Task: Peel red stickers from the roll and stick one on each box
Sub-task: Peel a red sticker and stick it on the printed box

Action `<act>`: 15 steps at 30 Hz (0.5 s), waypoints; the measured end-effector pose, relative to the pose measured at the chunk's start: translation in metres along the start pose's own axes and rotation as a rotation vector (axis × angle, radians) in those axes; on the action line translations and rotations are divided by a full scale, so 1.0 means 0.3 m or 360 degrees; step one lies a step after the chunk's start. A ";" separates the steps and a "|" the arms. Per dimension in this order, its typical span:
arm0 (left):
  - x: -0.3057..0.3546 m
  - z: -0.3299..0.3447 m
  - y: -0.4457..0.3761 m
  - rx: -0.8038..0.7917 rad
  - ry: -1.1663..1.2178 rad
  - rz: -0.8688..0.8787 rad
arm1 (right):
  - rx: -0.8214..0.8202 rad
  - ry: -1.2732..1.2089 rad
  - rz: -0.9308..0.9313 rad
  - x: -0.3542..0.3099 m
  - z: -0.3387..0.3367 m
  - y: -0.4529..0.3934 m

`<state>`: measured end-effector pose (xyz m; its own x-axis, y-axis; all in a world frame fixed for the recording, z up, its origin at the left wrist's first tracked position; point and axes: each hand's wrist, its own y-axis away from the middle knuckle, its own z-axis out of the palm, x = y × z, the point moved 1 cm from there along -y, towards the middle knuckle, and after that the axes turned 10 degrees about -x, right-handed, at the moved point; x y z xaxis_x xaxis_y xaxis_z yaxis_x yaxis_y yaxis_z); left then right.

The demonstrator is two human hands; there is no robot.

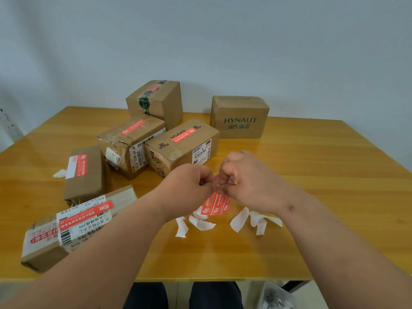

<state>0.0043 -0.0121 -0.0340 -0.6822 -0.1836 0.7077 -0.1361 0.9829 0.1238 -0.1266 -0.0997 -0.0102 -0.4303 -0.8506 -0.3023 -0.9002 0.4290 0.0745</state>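
Six boxes stand on the table [312, 241]. The HYNAUT box [239, 118] sits at the rear right, well apart from the others. The tall box [156, 101] stands rear centre; just before it lie the dented box [131, 144] on the left and the DATIA box [182, 148] on the right, touching. The flat box [85, 173] lies further left, the nearest box [73, 228] before it. Backing strips [240, 219] lie near the front centre, below both hands.

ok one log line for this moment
both hands pinching sticker strip | peeling | five boxes stickered | HYNAUT box bare
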 end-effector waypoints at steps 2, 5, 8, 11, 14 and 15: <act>-0.004 0.000 -0.001 -0.0002 0.0059 -0.0004 | 0.0021 -0.0002 -0.0013 0.002 0.002 -0.001; -0.007 0.000 -0.003 -0.0009 0.0099 -0.0015 | 0.0051 -0.0022 -0.0027 0.002 0.006 -0.004; -0.010 0.000 -0.005 -0.0032 0.0130 -0.0021 | 0.0064 -0.0017 -0.0031 0.002 0.012 -0.005; -0.014 -0.001 -0.005 -0.0045 0.0187 -0.0037 | 0.0082 -0.0074 -0.0032 0.003 0.016 -0.004; -0.017 -0.003 -0.004 -0.0069 0.0286 -0.0071 | 0.0091 -0.0118 -0.0042 0.006 0.016 -0.004; -0.017 -0.005 -0.002 -0.0081 0.0292 -0.0077 | 0.0086 -0.0119 -0.0047 0.008 0.015 -0.005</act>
<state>0.0089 -0.0118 -0.0368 -0.5329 -0.2299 0.8144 -0.1259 0.9732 0.1923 -0.1261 -0.1011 -0.0153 -0.3955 -0.8390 -0.3738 -0.9067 0.4215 0.0134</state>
